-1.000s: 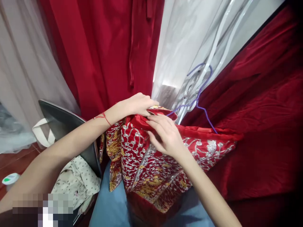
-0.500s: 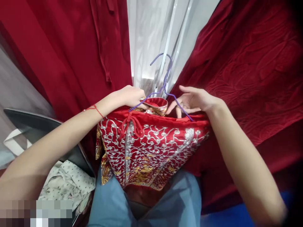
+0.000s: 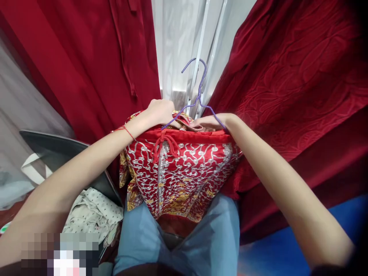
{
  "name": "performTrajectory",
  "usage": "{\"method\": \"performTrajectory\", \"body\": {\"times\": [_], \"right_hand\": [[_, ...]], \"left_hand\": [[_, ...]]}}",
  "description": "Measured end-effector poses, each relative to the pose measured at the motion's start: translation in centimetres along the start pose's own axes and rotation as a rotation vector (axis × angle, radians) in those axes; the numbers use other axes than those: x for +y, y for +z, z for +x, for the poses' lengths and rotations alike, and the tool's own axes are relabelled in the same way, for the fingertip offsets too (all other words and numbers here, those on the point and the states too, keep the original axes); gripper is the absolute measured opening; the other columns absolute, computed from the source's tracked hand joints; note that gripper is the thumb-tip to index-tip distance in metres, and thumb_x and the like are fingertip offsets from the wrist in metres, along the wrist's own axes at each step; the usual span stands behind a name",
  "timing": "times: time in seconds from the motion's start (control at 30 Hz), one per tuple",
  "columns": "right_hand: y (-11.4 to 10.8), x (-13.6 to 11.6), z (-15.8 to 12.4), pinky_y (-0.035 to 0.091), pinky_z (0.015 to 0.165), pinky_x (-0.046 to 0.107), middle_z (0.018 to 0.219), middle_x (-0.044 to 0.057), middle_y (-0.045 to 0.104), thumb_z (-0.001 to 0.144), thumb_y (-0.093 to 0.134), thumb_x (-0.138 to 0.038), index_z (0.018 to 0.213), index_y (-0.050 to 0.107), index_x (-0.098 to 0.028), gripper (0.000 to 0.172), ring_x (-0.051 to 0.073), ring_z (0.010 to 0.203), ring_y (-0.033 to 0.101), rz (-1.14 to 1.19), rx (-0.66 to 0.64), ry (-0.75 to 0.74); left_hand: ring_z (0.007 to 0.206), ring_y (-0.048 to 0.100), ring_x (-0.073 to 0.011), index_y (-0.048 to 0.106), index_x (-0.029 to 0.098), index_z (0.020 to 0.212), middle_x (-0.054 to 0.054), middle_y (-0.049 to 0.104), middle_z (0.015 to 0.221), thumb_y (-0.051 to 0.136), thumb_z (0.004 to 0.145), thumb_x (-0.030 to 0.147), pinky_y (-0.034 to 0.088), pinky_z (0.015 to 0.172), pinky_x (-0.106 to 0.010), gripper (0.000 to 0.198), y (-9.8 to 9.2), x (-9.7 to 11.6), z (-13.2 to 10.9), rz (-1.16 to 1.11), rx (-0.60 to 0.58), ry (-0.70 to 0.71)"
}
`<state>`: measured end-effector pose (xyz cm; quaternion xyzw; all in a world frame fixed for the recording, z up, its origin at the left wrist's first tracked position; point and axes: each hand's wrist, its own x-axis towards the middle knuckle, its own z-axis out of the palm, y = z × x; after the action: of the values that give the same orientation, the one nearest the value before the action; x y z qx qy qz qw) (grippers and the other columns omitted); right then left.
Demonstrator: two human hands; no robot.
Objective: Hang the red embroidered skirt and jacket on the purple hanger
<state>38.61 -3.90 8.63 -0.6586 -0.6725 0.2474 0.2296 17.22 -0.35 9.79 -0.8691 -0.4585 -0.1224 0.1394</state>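
A red garment [image 3: 184, 172] with silver and gold embroidery hangs from a purple wire hanger [image 3: 198, 100] in front of my legs. A red cord bow [image 3: 165, 143] is tied at its waistband. Behind the hanger, my left hand [image 3: 162, 113] is closed on the gold-patterned red collar piece. My right hand [image 3: 212, 122] reaches behind the hanger's right arm and touches the other side of that piece; its fingers are mostly hidden by the cloth and hanger.
Dark red curtains [image 3: 120, 57] hang on both sides of a white panel with pale rails [image 3: 202, 46]. At the left is a black chair [image 3: 69, 149] with a spotted cloth [image 3: 93, 211]. Blue flooring [image 3: 278, 245] shows lower right.
My right hand has moved left and inward, from spread fingers beside the collar to contact with it. The collar piece looks flatter, and gold-patterned cloth now shows behind my left wrist.
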Motion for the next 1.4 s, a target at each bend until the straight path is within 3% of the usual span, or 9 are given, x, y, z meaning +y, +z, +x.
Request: {"method": "performTrajectory", "body": {"times": [0.13, 0.4, 0.6, 0.67, 0.8, 0.97, 1.13, 1.3, 1.4], "right_hand": [[0.3, -0.4, 0.4, 0.052, 0.061, 0.032, 0.061, 0.005, 0.065, 0.082, 0.062, -0.049, 0.067, 0.068, -0.018, 0.035, 0.018, 0.058, 0.059, -0.058, -0.296, 0.063], [-1.2, 0.7, 1.4, 0.050, 0.068, 0.027, 0.068, 0.005, 0.069, 0.079, 0.067, -0.043, 0.074, 0.071, -0.014, 0.030, 0.019, 0.070, 0.064, -0.309, 0.027, -0.245], [-1.2, 1.2, 0.6, 0.050, 0.057, 0.030, 0.059, 0.005, 0.066, 0.073, 0.069, -0.054, 0.077, 0.075, -0.017, 0.038, 0.021, 0.059, 0.063, -0.334, -0.324, 0.015], [-0.7, 1.3, 0.1, 0.051, 0.060, 0.030, 0.059, 0.004, 0.066, 0.075, 0.066, -0.052, 0.077, 0.074, -0.018, 0.035, 0.021, 0.061, 0.062, -0.244, -0.251, -0.030], [0.6, 0.9, -0.7, 0.049, 0.061, 0.031, 0.057, 0.003, 0.062, 0.078, 0.062, -0.046, 0.079, 0.072, -0.019, 0.029, 0.019, 0.059, 0.058, 0.077, 0.090, -0.080], [2.0, -1.3, -1.6, 0.046, 0.063, 0.028, 0.059, 0.002, 0.058, 0.082, 0.056, -0.035, 0.074, 0.063, -0.018, 0.019, 0.017, 0.061, 0.055, 0.413, 0.368, -0.088], [3.8, -2.7, -1.8, 0.039, 0.068, 0.026, 0.059, 0.000, 0.047, 0.091, 0.044, -0.033, 0.059, 0.042, -0.021, 0.035, 0.014, 0.067, 0.050, 0.219, 0.635, -0.238], [4.5, -2.0, -1.6, 0.036, 0.067, 0.027, 0.059, 0.000, 0.047, 0.093, 0.040, -0.034, 0.058, 0.037, -0.022, 0.037, 0.015, 0.066, 0.049, 0.123, 0.686, -0.294], [4.4, -1.7, -1.5, 0.035, 0.066, 0.028, 0.058, 0.002, 0.049, 0.093, 0.038, -0.036, 0.059, 0.039, -0.023, 0.036, 0.017, 0.066, 0.050, 0.073, 0.697, -0.292]], "left_hand": [[0.089, 0.068, -0.0329, 0.076, 0.014, 0.086, -0.013, 0.070, 0.081, 0.074, 0.061, 0.074, 0.046, 0.080, -0.036, 0.065, -0.2, -0.2, -0.6, 0.004, 0.004, 0.053], [0.080, 0.066, -0.0267, 0.072, 0.019, 0.083, -0.009, 0.071, 0.081, 0.066, 0.070, 0.076, 0.042, 0.072, -0.033, 0.058, 0.3, -1.3, -0.5, -0.158, -0.062, 0.183], [0.084, 0.067, -0.0291, 0.072, 0.020, 0.086, -0.009, 0.072, 0.081, 0.065, 0.070, 0.079, 0.040, 0.074, -0.033, 0.061, 1.6, -2.2, -0.7, -0.071, 0.038, 0.183], [0.086, 0.068, -0.0309, 0.072, 0.020, 0.091, -0.011, 0.071, 0.082, 0.063, 0.072, 0.079, 0.039, 0.075, -0.033, 0.063, 2.1, -2.7, -0.9, -0.028, 0.068, 0.184], [0.095, 0.066, -0.0333, 0.070, 0.020, 0.103, -0.012, 0.071, 0.087, 0.057, 0.082, 0.074, 0.039, 0.080, -0.035, 0.060, 2.3, -3.8, -1.2, 0.010, 0.150, 0.104], [0.112, 0.058, -0.0330, 0.062, 0.019, 0.114, -0.013, 0.067, 0.101, 0.055, 0.088, 0.068, 0.038, 0.093, -0.038, 0.056, 0.4, -4.1, -0.7, -0.066, 0.326, -0.028], [0.119, 0.051, -0.0380, 0.054, 0.010, 0.127, -0.023, 0.058, 0.126, 0.062, 0.086, 0.059, 0.036, 0.100, -0.046, 0.065, 0.0, -2.4, 0.0, -0.016, 0.565, -0.155], [0.100, 0.062, -0.0306, 0.066, 0.017, 0.112, -0.016, 0.069, 0.101, 0.042, 0.098, 0.050, 0.042, 0.086, -0.042, 0.043, 3.1, -2.0, 1.2, -0.107, 0.456, -0.132], [0.092, 0.065, -0.0272, 0.070, 0.018, 0.094, -0.014, 0.071, 0.094, 0.033, 0.100, 0.048, 0.043, 0.079, -0.038, 0.048, 4.3, -2.4, 2.0, -0.117, 0.429, -0.106]]}}
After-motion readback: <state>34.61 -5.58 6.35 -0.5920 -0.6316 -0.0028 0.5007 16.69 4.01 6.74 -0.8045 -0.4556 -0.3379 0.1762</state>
